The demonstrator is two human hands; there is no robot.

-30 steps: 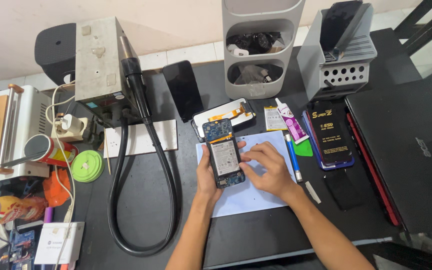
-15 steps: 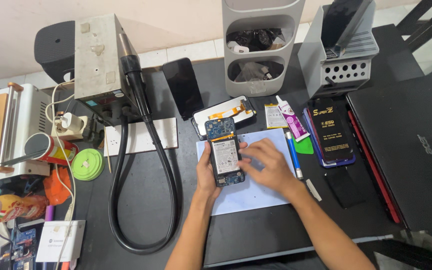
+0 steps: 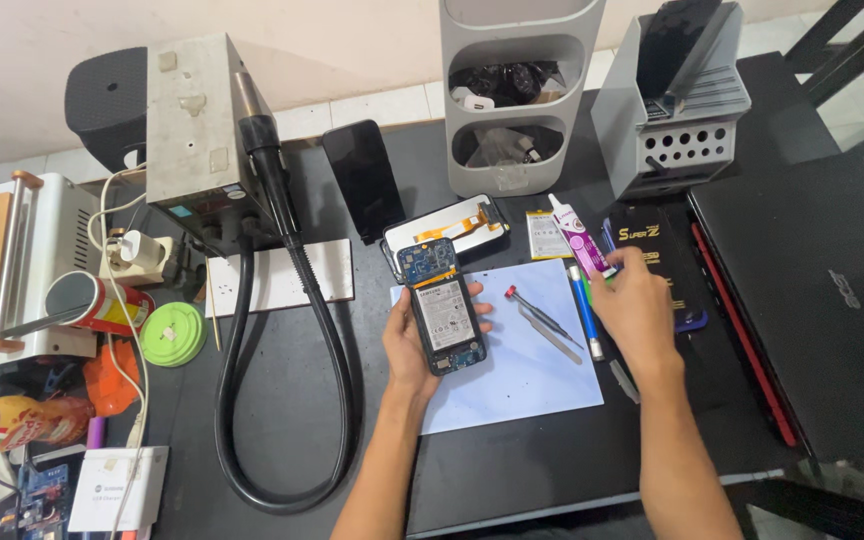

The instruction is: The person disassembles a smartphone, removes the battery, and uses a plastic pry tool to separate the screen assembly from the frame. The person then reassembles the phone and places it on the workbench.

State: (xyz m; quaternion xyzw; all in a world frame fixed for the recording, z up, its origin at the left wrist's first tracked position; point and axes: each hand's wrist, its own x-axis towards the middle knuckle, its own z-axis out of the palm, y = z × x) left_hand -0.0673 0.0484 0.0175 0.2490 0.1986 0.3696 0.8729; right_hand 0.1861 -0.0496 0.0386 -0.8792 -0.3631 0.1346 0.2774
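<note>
Phone repair, midway: my left hand [image 3: 414, 340] grasps the opened phone [image 3: 442, 312], back cover off; my right hand [image 3: 634, 302] closes fingers on the glue tube [image 3: 579, 238]; reassembly remains.

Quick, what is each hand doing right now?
Left hand: closed around the opened phone.
Right hand: fingers on the glue tube; grip cannot be told.

The right hand [image 3: 632, 305] hides the glue tube's [image 3: 580, 238] lower end.
</note>
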